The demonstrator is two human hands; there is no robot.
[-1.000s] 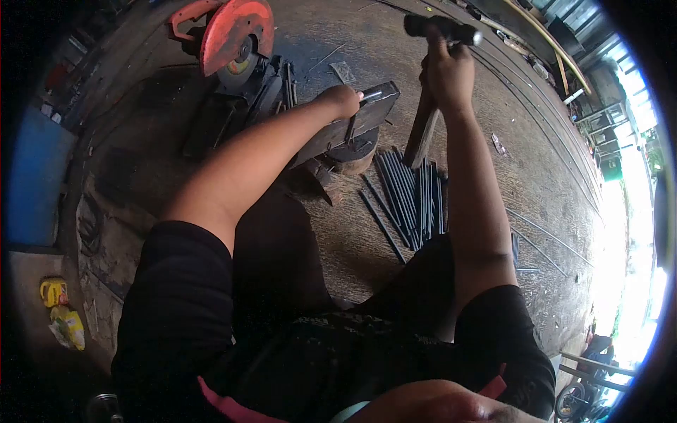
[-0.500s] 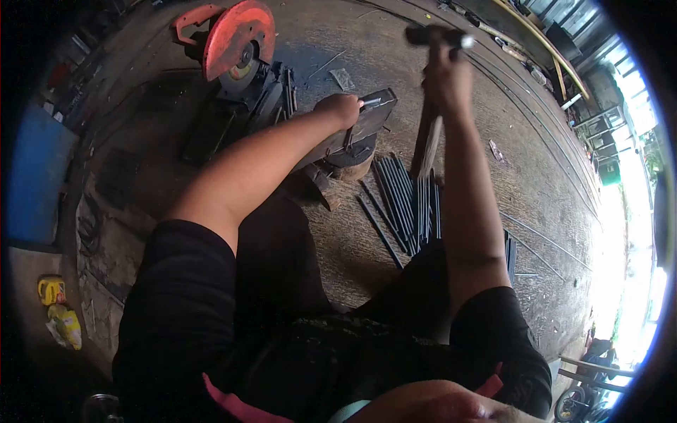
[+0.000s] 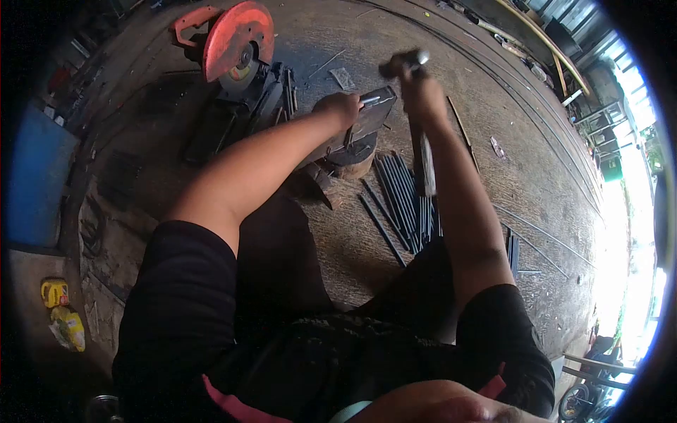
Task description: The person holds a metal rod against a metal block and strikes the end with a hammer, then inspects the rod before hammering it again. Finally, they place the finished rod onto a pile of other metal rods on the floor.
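My left hand [image 3: 338,109] is closed round a short metal rod [image 3: 369,101], whose bright end sticks out past the fingers over a flat steel block [image 3: 372,121]. The block rests on a round wooden stump [image 3: 352,168]. To the right and a little higher, my right hand [image 3: 424,97] grips a hammer [image 3: 427,169] close under its head, with the wooden handle hanging down below the fist. The hammer head is slightly blurred and stands apart from the rod. A bundle of dark metal rods [image 3: 399,194] lies on the floor below, partly hidden by my right forearm and leg.
A red cut-off saw [image 3: 236,39] stands at the upper left. Long rods [image 3: 536,243] lie across the floor at right. A blue panel [image 3: 41,176] and a yellow tape measure [image 3: 53,292] are at far left. A small plastic bag [image 3: 343,79] lies beyond the block.
My right hand has moved left and down with the hammer, nearer the steel block. The left hand stays almost in place on the rod.
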